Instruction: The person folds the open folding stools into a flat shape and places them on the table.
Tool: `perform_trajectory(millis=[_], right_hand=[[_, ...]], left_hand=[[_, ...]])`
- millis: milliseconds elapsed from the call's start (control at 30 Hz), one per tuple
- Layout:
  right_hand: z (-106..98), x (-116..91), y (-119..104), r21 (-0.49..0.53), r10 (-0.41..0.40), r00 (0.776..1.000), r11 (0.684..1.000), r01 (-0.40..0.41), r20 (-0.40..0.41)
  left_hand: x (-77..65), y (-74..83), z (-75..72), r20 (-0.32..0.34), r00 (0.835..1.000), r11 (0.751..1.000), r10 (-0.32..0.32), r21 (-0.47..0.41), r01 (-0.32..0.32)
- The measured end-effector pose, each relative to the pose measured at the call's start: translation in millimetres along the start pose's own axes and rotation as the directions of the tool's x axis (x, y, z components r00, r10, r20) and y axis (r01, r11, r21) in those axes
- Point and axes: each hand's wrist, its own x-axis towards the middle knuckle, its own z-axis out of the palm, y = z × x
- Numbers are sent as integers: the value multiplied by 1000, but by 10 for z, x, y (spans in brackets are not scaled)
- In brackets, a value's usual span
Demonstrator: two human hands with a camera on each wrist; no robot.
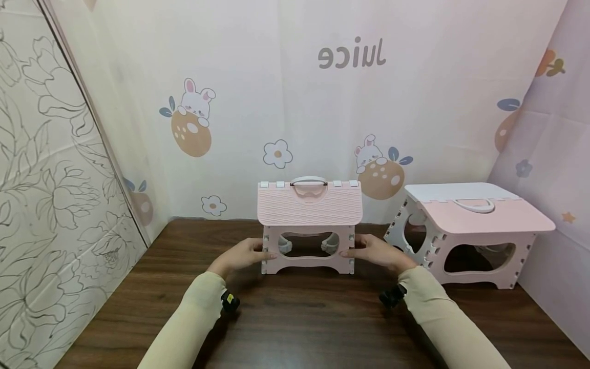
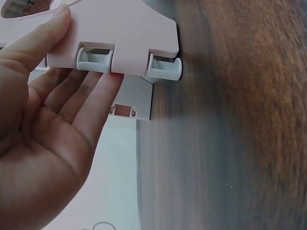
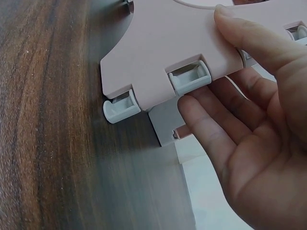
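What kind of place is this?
Likely a makeshift indoor work corner, possibly curtained off: a rabbit-print curtain at the back, a floral-print panel on the left, and a dark wood-grain surface in front.

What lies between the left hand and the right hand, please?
In the head view, the central pink stool is there; left hand and right hand grip its opposite edges.

In total there were two pink-and-white folding stools [image 1: 310,205], with one carrying handle [image 1: 481,208] on each, and one wood-grain table [image 1: 295,323]. There were also one left hand [image 1: 241,254] and one right hand [image 1: 380,252], two pale sleeves [image 1: 189,318] and two black wrist cameras [image 1: 229,301]. The back curtain [image 1: 299,113] carried exactly two rabbits [image 1: 195,105], two white flowers [image 1: 277,154] and one printed word [image 1: 355,60].
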Motion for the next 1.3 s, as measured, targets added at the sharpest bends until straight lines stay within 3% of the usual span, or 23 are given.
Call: perform_trajectory(millis=[1300], right_hand=[[-19,44,58,16,4,1000,1000,-5,21]], left_hand=[[10,14,-12,33,999,1000,7,-6,-6]])
